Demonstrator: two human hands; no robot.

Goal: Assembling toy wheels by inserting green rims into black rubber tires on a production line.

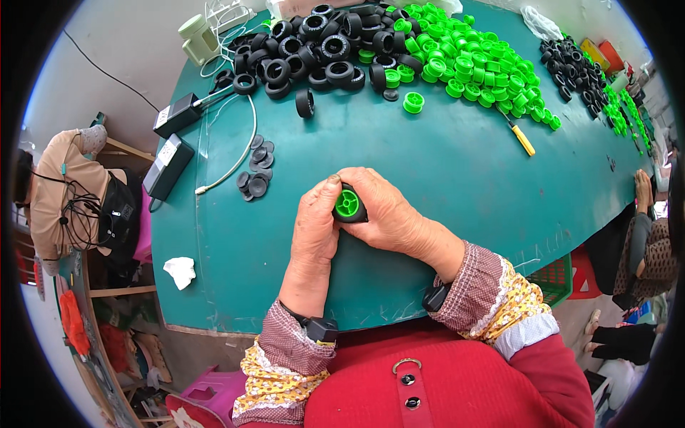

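Between my two hands, above the near part of the green table, is a small toy wheel [347, 205]: a green spoked rim set inside a black tyre. My left hand [314, 220] presses on its left side, thumb on top. From the right, my right hand [387, 212] wraps round it with the thumb and fingers closed against the tyre. The palms hide part of the tyre. A loose black tyre [305, 103] and a single green rim [413, 103] lie farther off on the table.
At the back are a heap of black tyres [314, 50] and a heap of green rims [478, 64]. Black discs [258, 171], power adapters [171, 160], a white cable and a crumpled white tissue [180, 272] lie left. A yellow-handled screwdriver [523, 139] lies right. Another person's hand [643, 191] rests at the far right edge.
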